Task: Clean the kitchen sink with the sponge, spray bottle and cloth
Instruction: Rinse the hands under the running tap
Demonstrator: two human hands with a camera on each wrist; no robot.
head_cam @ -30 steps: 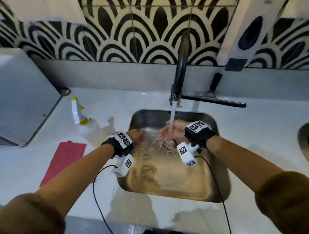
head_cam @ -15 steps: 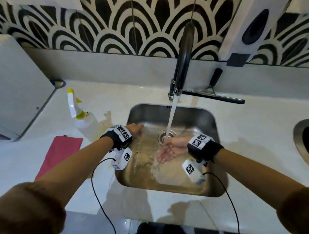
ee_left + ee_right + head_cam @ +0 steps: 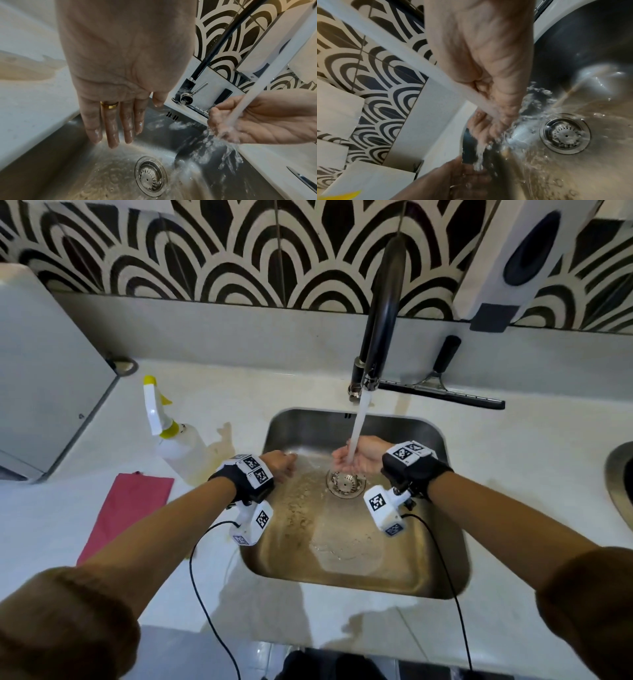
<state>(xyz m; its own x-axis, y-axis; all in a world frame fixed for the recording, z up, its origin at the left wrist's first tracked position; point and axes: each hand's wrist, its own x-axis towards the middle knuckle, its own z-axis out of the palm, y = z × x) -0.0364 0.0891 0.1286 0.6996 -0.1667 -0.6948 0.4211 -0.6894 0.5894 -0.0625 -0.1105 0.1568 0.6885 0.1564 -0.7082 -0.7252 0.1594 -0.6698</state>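
Note:
Water runs from the black faucet point(image 3: 380, 313) into the steel sink point(image 3: 342, 573). My right hand point(image 3: 356, 457) is cupped palm-up under the stream just behind the drain point(image 3: 345, 481), holding nothing; water splashes off it point(image 3: 257, 121). My left hand point(image 3: 282, 465) hangs at the sink's left wall with wet, straight fingers point(image 3: 111, 128) pointing down, and it is empty. The spray bottle point(image 3: 174, 440) stands on the counter left of the sink, with the red cloth point(image 3: 126, 515) lying flat in front of it. No sponge is in view.
A black squeegee point(image 3: 442, 397) lies behind the sink to the right of the faucet. A soap dispenser point(image 3: 513, 268) hangs on the tiled wall. A grey appliance point(image 3: 44, 378) stands at the far left. Another basin's rim point(image 3: 621, 481) shows at the right edge.
My right hand moved down to the front of the drain, then back up under the running water. My left hand stayed at the sink's left wall.

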